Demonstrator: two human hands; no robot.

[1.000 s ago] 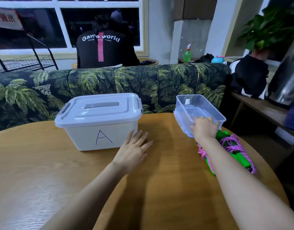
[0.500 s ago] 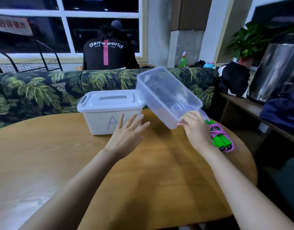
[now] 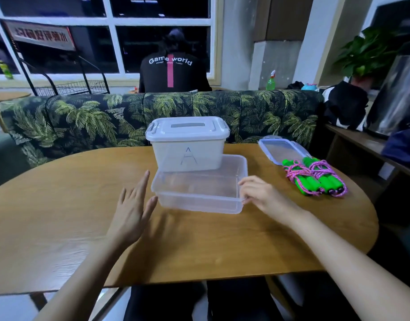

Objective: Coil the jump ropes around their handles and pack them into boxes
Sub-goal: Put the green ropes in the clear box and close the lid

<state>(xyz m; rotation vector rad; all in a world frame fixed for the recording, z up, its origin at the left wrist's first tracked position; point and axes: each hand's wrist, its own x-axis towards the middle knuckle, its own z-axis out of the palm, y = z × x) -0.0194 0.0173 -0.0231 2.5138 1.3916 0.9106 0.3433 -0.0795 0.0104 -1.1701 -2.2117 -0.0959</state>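
A clear plastic box stands open on the wooden table, right in front of a lidded white box marked "A". My right hand pinches the clear box's near right corner rim. My left hand hovers with straight fingers just left of that box, not touching it. Two coiled jump ropes with green handles and pink cord lie to the right. The clear box's lid lies flat behind them.
A palm-print sofa runs behind the table, and a person in a black shirt sits beyond it, back turned. A side shelf with a metal urn, a dark jacket and a plant stands at the right.
My right hand lifted the clear box from the right side of the table, carried it left and set it down in front of box A. The left hand stayed open.
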